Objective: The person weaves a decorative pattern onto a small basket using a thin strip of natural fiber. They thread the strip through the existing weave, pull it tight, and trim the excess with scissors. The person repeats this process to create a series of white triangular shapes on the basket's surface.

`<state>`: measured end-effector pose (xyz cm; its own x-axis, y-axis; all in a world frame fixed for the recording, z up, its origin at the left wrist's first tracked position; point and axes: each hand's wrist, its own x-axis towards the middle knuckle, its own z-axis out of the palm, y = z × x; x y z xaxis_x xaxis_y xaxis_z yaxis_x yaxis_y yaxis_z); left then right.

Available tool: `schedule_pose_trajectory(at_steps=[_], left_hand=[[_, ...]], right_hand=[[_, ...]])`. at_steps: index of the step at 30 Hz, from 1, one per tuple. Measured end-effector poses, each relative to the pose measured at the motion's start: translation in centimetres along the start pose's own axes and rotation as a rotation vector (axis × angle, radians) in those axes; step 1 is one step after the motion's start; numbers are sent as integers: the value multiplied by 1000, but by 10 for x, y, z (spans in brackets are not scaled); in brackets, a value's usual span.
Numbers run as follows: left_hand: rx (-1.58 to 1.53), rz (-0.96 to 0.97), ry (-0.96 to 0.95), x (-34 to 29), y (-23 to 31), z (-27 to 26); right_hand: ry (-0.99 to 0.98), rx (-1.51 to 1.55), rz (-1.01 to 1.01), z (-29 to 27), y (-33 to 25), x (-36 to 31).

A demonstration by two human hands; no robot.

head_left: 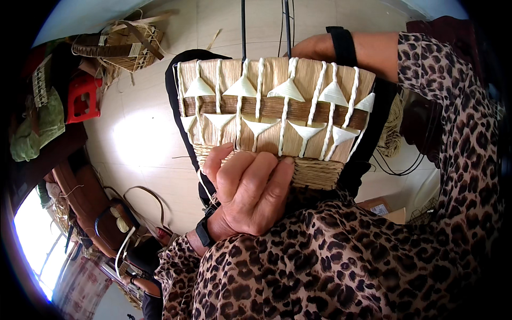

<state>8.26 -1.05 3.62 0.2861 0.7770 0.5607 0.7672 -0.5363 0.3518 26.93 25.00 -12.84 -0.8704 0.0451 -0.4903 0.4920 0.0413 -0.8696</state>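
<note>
Basket (271, 106) has cream triangles (240, 87) — brown band (307, 111); near side (317, 173) perhaps corded.

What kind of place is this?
Likely a small handicraft workshop, or a home room used as one: a woven piece with white corded trim at centre, another woven item at upper left, and a straw-coloured coil at right.

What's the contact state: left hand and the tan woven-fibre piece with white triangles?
Touching: head view shows the left hand over the lower part of the woven-fibre piece, fingers against its surface, no visible gap.
</note>
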Motion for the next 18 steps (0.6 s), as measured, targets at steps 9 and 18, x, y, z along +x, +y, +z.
schedule_pose_trajectory(at_steps=[9, 18], left_hand=[[-31, -36, -18, 6, 3, 4], [5, 21, -93, 12, 5, 2]], right_hand=[[1, -7, 2, -6, 10, -1], [-102, 104, -336, -10, 95, 21]])
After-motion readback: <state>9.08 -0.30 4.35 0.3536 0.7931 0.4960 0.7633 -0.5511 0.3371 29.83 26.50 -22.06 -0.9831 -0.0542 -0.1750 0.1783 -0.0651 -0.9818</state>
